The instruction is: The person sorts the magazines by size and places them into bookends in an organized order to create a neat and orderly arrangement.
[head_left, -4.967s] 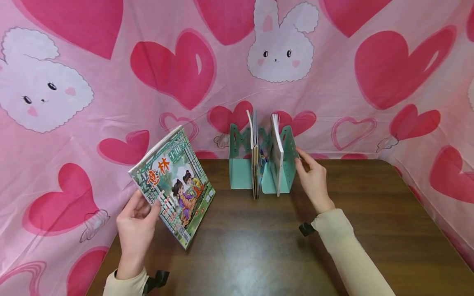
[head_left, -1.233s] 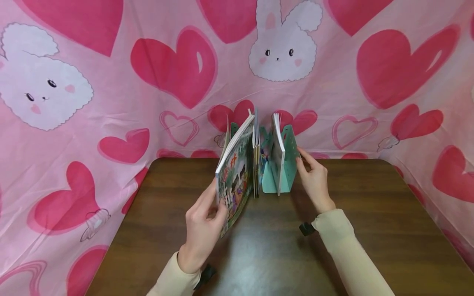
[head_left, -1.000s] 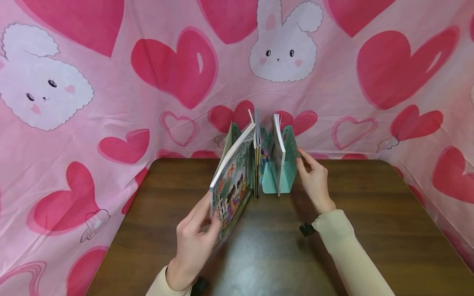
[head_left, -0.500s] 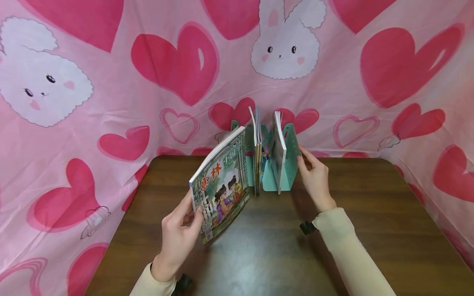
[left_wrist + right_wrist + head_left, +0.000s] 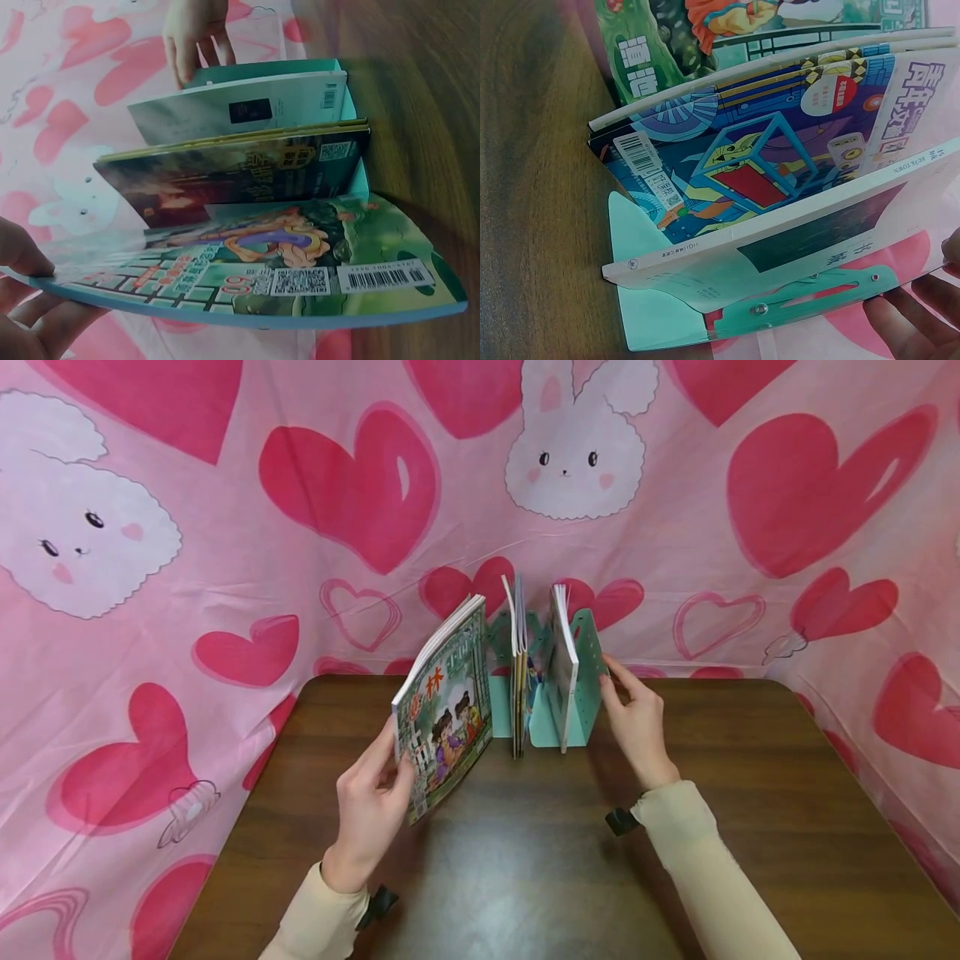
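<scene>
In the head view my left hand (image 5: 371,802) pinches a green magazine (image 5: 450,727) by its near edge, thumb on the illustrated front cover. The magazine is upright and tilted, bowing slightly, its far edge overlapping the left end of a mint-green book rack (image 5: 588,672). My right hand (image 5: 633,718) grips the rack's right end plate; in the right wrist view its fingers (image 5: 907,322) are at the plate's edge. A white magazine (image 5: 832,232) leans inside that plate. Several thin magazines (image 5: 232,176) stand together in the rack's middle.
The rack stands near the back of a dark brown wooden table (image 5: 510,868). Behind it hangs a pink cloth (image 5: 465,493) with hearts and rabbits. A black band piece (image 5: 621,821) shows at the right wrist.
My left hand brought the magazine from the far left to the rack, drew it back leftward, then moved it slightly forward again. The right hand stays on the end plate.
</scene>
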The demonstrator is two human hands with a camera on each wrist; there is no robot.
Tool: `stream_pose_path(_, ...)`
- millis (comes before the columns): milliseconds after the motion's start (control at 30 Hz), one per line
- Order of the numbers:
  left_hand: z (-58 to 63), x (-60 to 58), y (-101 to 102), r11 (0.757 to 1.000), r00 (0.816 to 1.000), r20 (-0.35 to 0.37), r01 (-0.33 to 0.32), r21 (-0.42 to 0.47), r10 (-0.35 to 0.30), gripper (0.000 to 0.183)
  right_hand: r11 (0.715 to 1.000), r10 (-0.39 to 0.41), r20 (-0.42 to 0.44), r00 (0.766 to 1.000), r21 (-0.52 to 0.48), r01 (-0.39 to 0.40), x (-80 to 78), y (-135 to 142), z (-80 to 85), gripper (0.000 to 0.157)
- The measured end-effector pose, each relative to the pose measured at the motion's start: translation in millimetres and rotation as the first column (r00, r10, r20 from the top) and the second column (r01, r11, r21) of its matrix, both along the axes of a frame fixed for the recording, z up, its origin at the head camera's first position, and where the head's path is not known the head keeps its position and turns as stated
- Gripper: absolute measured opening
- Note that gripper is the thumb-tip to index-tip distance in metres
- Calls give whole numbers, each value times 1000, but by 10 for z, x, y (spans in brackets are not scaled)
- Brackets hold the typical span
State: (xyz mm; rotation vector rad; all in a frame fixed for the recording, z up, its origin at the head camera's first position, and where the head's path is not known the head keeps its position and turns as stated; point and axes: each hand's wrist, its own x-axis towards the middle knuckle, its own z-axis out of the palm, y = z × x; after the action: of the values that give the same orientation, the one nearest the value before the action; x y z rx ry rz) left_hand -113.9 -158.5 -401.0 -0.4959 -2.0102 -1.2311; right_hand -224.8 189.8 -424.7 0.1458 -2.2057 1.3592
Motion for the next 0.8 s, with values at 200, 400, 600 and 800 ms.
stream_pose_path(200,22,-55,44,1000,1000,-7,-18,-6,18,67,1000,-3,-16,1000,2,3,-6,-1,0,37)
stream_pose_path(400,38,-113,108,999,1000,-16,-7,34,8,68,1000,-6,-4,1000,2,6,-6,4,12,37)
stream_pose_path(600,51,-187,210,998,999,-29,-39,54,40,67,1000,-4,9,1000,-4,4,-3,14,6,38)
stream_pose_path(800,31,-295,342,993,997,-22,-71,89,73,66,1000,3,6,1000,-2,-3,-8,18,-10,38)
